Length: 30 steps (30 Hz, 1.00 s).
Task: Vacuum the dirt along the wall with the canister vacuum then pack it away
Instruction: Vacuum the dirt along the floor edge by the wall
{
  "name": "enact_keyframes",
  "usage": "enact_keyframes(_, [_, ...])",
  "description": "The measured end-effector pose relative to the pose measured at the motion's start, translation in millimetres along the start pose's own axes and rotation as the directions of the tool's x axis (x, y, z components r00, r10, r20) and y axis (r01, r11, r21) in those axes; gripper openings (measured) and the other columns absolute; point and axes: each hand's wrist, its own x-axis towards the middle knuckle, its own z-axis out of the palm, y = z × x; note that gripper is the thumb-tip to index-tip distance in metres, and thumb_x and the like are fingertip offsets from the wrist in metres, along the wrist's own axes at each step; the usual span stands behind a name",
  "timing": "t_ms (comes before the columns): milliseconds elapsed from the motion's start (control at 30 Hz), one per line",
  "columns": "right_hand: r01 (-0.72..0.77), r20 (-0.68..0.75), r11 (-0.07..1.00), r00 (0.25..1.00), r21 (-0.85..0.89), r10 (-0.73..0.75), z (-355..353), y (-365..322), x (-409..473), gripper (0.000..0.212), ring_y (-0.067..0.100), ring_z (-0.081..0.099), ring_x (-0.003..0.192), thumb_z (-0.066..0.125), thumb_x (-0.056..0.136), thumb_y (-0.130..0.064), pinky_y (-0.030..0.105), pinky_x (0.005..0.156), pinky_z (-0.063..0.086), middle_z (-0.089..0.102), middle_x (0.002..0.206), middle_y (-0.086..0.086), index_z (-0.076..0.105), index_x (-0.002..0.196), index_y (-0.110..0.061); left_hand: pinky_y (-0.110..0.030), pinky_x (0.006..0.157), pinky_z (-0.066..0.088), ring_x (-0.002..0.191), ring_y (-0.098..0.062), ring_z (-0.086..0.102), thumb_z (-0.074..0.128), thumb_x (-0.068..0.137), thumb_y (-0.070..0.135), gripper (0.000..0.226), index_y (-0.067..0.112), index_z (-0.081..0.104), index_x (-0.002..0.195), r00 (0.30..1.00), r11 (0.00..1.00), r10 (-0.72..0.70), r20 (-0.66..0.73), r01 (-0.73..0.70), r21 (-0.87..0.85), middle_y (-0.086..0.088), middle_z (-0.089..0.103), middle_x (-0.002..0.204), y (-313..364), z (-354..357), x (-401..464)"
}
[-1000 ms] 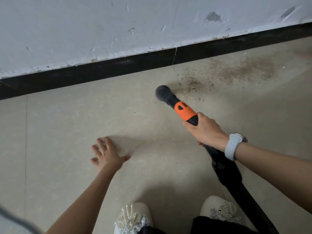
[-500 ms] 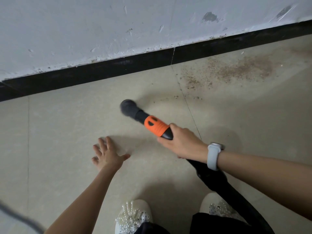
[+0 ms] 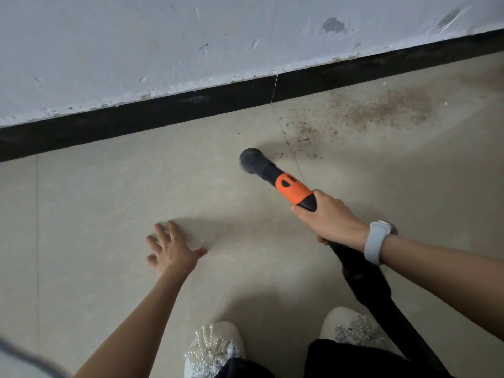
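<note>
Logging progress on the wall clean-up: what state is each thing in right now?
Dirt: still spread on the floor by the baseboard.
Nozzle: head down at the floor, beside the dirt's near edge.
Right hand: grips the nozzle's handle.
Left hand: fingers spread, over the floor.
Hose: attached, trailing back.

The hose (image 3: 381, 304) is cut off at the bottom edge, its grip hidden under the right hand (image 3: 330, 219), and both shoes (image 3: 215, 347) are partly covered by dark trousers (image 3: 351, 358).
</note>
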Motion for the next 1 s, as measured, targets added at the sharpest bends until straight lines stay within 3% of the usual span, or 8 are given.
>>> enact_keyframes(233, [-0.159, -0.169, 0.983, 0.97, 0.093, 0.173, -17.0, 21.8, 2.8, 0.029, 0.025, 0.063, 0.041, 0.054, 0.083, -0.044, 0.025, 0.043, 0.048, 0.062, 0.059, 0.005, 0.047, 0.089, -0.016, -0.049, 0.107, 0.028, 0.14, -0.032, 0.001, 0.071, 0.078, 0.046, 0.103, 0.017, 0.002, 0.148, 1.0, 1.0, -0.014, 0.008, 0.014, -0.014, -0.006, -0.005, 0.154, 6.0, -2.3, -1.5])
enact_keyframes(333, [-0.135, -0.188, 0.989, 0.971, 0.061, 0.144, -14.3, 20.4, -0.6, 0.029, 0.019, 0.058, 0.034, 0.054, 0.083, -0.046, 0.02, 0.038, 0.04, 0.06, 0.06, 0.003, 0.045, 0.087, -0.018, -0.049, 0.106, 0.028, 0.14, -0.032, 0.001, 0.071, 0.078, 0.045, 0.103, 0.016, 0.002, 0.148, 1.0, 1.0, -0.014, 0.007, 0.014, -0.014, -0.007, -0.005, 0.154, 6.5, -3.4, -1.7])
enact_keyframes(533, [0.027, 0.032, 0.996, 0.999, 0.083, -0.029, 10.4, 9.3, -20.3, 0.028, 0.015, 0.055, 0.035, 0.058, 0.08, -0.045, 0.022, 0.037, 0.042, 0.057, 0.057, 0.0, 0.043, 0.08, -0.022, -0.049, 0.107, 0.027, 0.142, -0.028, -0.001, 0.069, 0.08, 0.043, 0.099, 0.017, 0.003, 0.148, 1.0, 1.0, 0.012, 0.01, -0.012, -0.002, -0.006, -0.006, 0.155, 6.0, -4.2, -4.3])
enact_keyframes(600, [0.026, 0.068, 0.997, 0.997, 0.068, -0.031, 10.5, 12.7, -23.8, 0.027, 0.016, 0.056, 0.036, 0.057, 0.08, -0.045, 0.022, 0.039, 0.042, 0.057, 0.057, 0.0, 0.044, 0.081, -0.022, -0.048, 0.108, 0.025, 0.143, -0.028, -0.003, 0.067, 0.084, 0.039, 0.089, 0.018, 0.008, 0.148, 0.998, 0.998, 0.062, 0.011, -0.062, 0.011, -0.004, -0.005, 0.156, 7.9, -3.2, -5.6])
enact_keyframes(700, [-0.03, 0.009, 0.995, 1.0, 0.099, 0.029, -1.5, 25.7, -22.8, 0.025, 0.017, 0.057, 0.037, 0.058, 0.083, -0.042, 0.023, 0.038, 0.042, 0.057, 0.057, 0.001, 0.043, 0.081, -0.022, -0.049, 0.111, 0.02, 0.143, -0.029, -0.008, 0.064, 0.087, 0.03, 0.081, 0.022, 0.01, 0.148, 0.988, 0.989, 0.148, 0.036, -0.148, 0.022, -0.002, -0.007, 0.157, 19.2, 0.8, -11.2])
enact_keyframes(833, [-0.117, -0.092, 0.976, 0.987, 0.184, 0.135, -23.0, 52.1, -24.0, 0.027, 0.022, 0.057, 0.038, 0.058, 0.083, -0.042, 0.023, 0.038, 0.041, 0.057, 0.056, 0.004, 0.046, 0.083, -0.018, -0.054, 0.115, 0.008, 0.144, -0.031, -0.016, 0.057, 0.091, 0.037, 0.081, 0.024, 0.003, 0.15, 0.958, 0.958, 0.276, 0.082, -0.281, 0.059, -0.003, -0.014, 0.158, 47.6, 14.0, -24.8])
enact_keyframes(1000, [-0.16, -0.045, 0.961, 0.984, 0.225, 0.174, -21.9, 80.0, -40.3, 0.029, 0.022, 0.056, 0.038, 0.058, 0.08, -0.044, 0.026, 0.04, 0.044, 0.056, 0.057, 0.004, 0.047, 0.084, -0.017, -0.054, 0.115, 0.005, 0.143, -0.032, -0.018, 0.054, 0.091, 0.044, 0.082, 0.024, 0.001, 0.15, 0.922, 0.912, 0.373, 0.103, -0.384, 0.14, -0.004, -0.017, 0.157, 73.4, 25.6, -30.7])
